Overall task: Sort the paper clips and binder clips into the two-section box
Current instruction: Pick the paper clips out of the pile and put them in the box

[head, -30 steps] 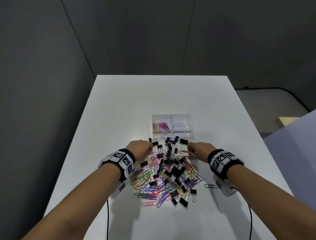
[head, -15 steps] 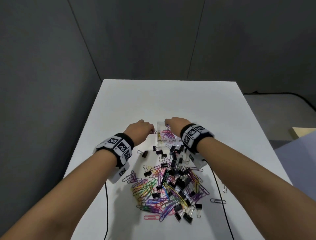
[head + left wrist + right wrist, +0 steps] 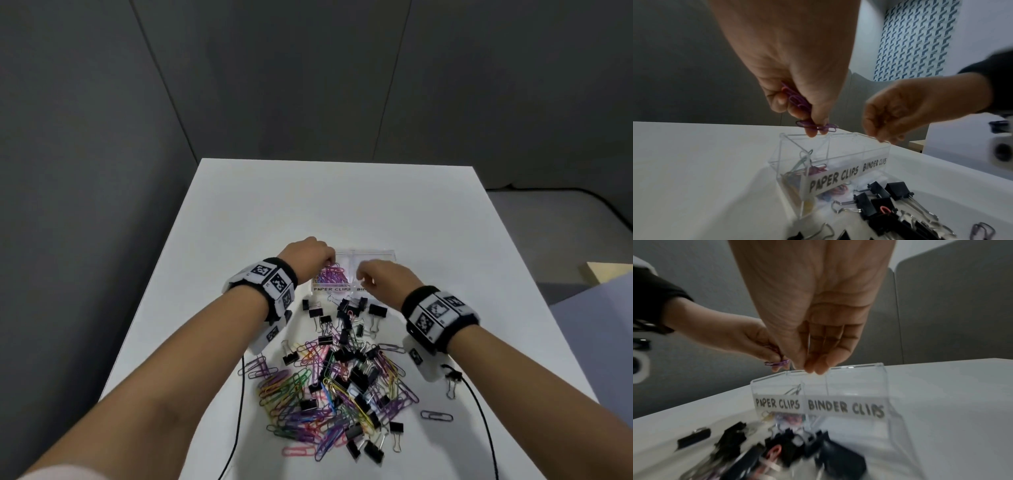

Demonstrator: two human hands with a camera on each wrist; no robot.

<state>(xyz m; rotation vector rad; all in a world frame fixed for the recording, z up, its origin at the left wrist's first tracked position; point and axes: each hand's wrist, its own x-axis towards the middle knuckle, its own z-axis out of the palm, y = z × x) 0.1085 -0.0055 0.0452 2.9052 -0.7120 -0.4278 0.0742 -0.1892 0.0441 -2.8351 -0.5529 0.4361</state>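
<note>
The clear two-section box (image 3: 356, 270) stands on the white counter (image 3: 308, 205); its "PAPER CLIPS" side holds coloured wire clips, and what the "BINDER CLIPS" side holds I cannot tell. The left hand (image 3: 795, 91) above it has its grip pinched on purple paper clips (image 3: 818, 126). The right hand (image 3: 818, 340) has curled fingers; whether that grip holds anything I cannot tell. Just before the box lies a mixed pile (image 3: 342, 383) of black binder clips and paper clips.
</note>
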